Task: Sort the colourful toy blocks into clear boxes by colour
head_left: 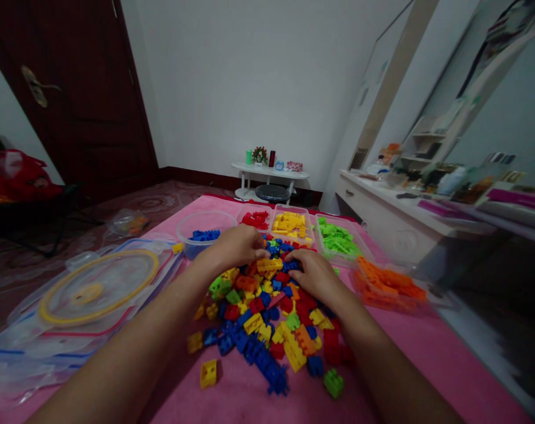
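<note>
My left hand (241, 245) reaches over the far part of a mixed pile of toy building blocks (258, 306). Its fingers curl downward, close above a long yellow block (270, 264); what they grip, if anything, is hidden. Opposite it, my right hand (314, 272) has thumb and fingers apart at the pile, next to a dark blue block (289, 266). The pile mixes red, blue, yellow, green and orange pieces, with a long blue row of blocks (261, 356) toward me.
Around the far side stand a round tub with blue blocks (205, 219) and boxes of red (255, 220), yellow (291, 225), green (338, 237) and orange blocks (387, 282). Clear lids (99, 288) lie stacked at left on the pink cloth (431, 359). A dresser (391, 200) stands at right.
</note>
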A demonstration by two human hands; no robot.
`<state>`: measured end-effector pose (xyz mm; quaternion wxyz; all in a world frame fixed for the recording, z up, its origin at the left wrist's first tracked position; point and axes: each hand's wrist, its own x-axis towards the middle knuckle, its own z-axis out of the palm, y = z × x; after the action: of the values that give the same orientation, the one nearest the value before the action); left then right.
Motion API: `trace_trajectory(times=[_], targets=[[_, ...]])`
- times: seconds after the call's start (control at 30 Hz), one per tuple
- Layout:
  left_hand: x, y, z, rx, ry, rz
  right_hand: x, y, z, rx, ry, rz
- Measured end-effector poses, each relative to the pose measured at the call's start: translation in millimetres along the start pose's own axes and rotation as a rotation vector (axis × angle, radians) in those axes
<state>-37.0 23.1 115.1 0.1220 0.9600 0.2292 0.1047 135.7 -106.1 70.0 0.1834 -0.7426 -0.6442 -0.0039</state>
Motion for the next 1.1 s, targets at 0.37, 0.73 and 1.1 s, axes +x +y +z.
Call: trace_trajectory(times=[0.37,0.73,1.1], targets=[[20.9,-4.4,62.4,-0.003,0.202,0.150,-0.7,-14.2,-14.1,-0.126,0.083,0.003],[18.1,4.6,42.6,-0.522,0.396,-0.127,-12.7,-41.6,-3.2,-0.290,-0.166,-0.069],[19.0,11.5,29.5,-1.673,0.007,-0.529,-11.7,-37.9,-4.9,-0.192,-0.136,-0.049]])
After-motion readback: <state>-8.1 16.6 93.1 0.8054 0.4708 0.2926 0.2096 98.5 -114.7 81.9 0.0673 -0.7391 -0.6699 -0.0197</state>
